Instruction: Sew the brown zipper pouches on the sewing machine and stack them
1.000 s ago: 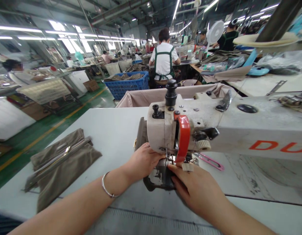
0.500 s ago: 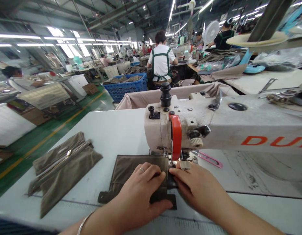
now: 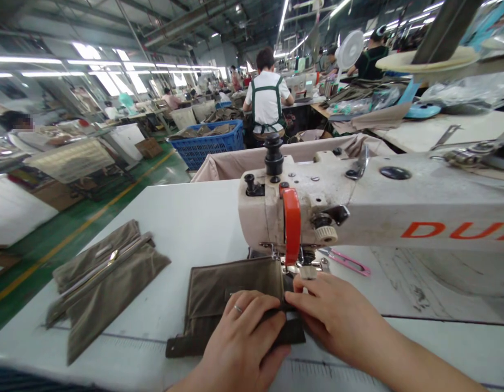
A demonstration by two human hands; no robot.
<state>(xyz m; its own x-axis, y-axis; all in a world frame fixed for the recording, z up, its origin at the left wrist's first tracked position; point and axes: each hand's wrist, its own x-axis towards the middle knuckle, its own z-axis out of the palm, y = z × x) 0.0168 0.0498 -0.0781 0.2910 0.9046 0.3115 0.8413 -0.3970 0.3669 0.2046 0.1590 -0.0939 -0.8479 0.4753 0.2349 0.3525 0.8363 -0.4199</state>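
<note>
Olive-brown fabric panel (image 3: 214, 280) flat at sewing machine (image 3: 255, 218) — near-edge strap (image 3: 184, 347), long axis left-right. Left hand (image 3: 247, 337) fingers loosely parted, pressing panel; right hand (image 3: 337, 307) half-curled at right edge — pinch unclear.

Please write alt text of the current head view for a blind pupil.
A person's left hand rests on dark brown fabric at a white sewing machine, the right hand at the fabric's right edge, close by the machine's head. More brown fabric lies to the left on the white table; pink snips lie beyond the right hand.
</note>
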